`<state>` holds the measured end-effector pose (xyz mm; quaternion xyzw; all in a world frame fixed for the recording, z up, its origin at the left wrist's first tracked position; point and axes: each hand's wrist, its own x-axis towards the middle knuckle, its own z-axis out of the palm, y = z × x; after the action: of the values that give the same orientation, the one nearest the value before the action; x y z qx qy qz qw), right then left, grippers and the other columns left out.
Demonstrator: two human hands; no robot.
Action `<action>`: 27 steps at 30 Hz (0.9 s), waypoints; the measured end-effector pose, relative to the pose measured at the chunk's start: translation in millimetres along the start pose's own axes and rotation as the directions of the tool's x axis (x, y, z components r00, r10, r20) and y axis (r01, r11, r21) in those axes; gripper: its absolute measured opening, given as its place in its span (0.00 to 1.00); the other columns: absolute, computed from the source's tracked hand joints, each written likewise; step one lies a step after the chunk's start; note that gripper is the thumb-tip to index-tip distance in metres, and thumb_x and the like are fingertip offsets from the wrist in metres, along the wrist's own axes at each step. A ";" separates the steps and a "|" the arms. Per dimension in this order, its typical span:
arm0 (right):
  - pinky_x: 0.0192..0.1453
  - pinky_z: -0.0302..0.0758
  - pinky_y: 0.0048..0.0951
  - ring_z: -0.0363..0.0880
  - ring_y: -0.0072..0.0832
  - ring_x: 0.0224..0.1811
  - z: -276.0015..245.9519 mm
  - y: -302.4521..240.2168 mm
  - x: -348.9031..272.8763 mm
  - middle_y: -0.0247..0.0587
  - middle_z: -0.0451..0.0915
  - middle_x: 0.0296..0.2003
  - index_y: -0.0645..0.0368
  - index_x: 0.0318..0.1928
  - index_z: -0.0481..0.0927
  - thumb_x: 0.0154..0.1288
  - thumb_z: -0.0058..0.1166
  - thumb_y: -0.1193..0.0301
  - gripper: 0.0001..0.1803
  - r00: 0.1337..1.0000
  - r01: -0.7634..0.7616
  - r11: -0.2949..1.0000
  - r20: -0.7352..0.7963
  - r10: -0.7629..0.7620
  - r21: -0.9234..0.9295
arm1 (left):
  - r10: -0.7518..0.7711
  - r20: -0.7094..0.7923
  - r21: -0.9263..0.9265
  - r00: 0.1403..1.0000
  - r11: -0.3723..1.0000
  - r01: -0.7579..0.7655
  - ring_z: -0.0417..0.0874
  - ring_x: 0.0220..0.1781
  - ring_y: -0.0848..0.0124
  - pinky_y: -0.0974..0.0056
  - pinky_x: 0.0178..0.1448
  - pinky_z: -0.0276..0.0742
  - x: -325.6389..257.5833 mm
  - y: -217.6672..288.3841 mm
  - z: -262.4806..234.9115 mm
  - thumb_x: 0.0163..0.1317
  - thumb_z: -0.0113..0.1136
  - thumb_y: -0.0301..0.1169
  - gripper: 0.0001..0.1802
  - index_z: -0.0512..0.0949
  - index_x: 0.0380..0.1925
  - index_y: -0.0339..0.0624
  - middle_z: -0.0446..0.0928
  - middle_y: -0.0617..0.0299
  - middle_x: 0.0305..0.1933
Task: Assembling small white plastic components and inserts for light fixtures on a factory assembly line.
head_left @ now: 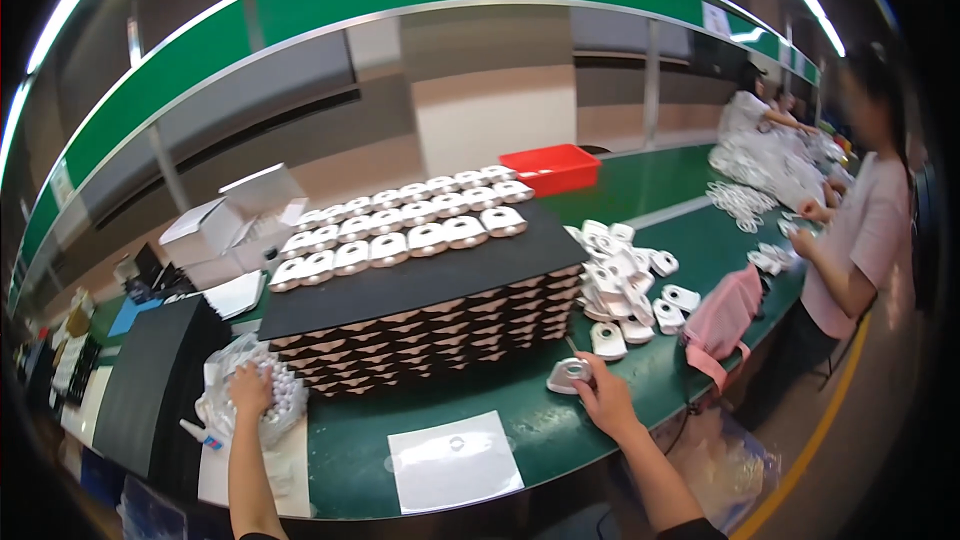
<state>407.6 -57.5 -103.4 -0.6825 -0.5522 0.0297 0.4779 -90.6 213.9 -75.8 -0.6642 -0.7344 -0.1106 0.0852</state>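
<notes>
- Left hand (251,392): at a clear bag (214,386) of small white parts (288,395); finger spread cannot be told.
- Layered stack (430,338): centre.
- Right hand (606,398): fingers holding a white casing (566,376), near the casing pile (612,282).

Reaching forward, well apart
Left hand (250,390) back upward; right hand (604,392) pinching, its bare forearm (650,465) slanting from near right.

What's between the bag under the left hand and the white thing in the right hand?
Between bag and white piece, the head view shows green tabletop, with the black stack along its far side and a white sheet on its near side.
</notes>
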 end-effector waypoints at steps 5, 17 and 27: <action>0.33 0.71 0.39 0.76 0.48 0.32 0.4 -1.8 2.3 0.51 0.77 0.32 0.50 0.53 0.66 0.58 0.51 0.71 0.21 0.998 -0.043 0.998 0.041 0.041 0.044 | 0.166 -0.181 -0.050 0.969 0.983 -0.178 0.73 0.38 0.45 0.46 0.40 0.67 12.0 -21.1 21.6 0.60 0.45 0.36 0.11 0.68 0.33 0.38 0.71 0.46 0.36; 0.33 0.73 0.39 0.77 0.46 0.32 -1.8 8.1 -1.1 0.47 0.78 0.34 0.50 0.53 0.65 0.58 0.51 0.69 0.21 1.000 0.018 0.999 0.020 -0.019 0.037 | 0.256 -0.322 -0.176 0.912 0.930 -0.323 0.72 0.31 0.46 0.50 0.32 0.65 35.2 -25.0 -26.8 0.56 0.54 0.31 0.10 0.66 0.26 0.36 0.72 0.45 0.26; 0.32 0.73 0.40 0.77 0.47 0.31 -2.2 1.1 1.4 0.47 0.78 0.31 0.50 0.54 0.65 0.58 0.51 0.71 0.22 0.997 -0.048 0.998 0.068 0.045 0.046 | -0.083 0.190 -0.981 0.978 -0.056 0.186 0.51 0.08 0.86 0.76 0.10 0.44 -9.6 -11.9 -82.7 0.59 0.50 0.53 0.22 0.63 0.16 0.52 0.51 0.78 0.10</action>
<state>410.2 -57.7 -102.3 -0.6823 -0.5511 0.0767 0.4743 -103.2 180.8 0.5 -0.4489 -0.4925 -0.5892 -0.4569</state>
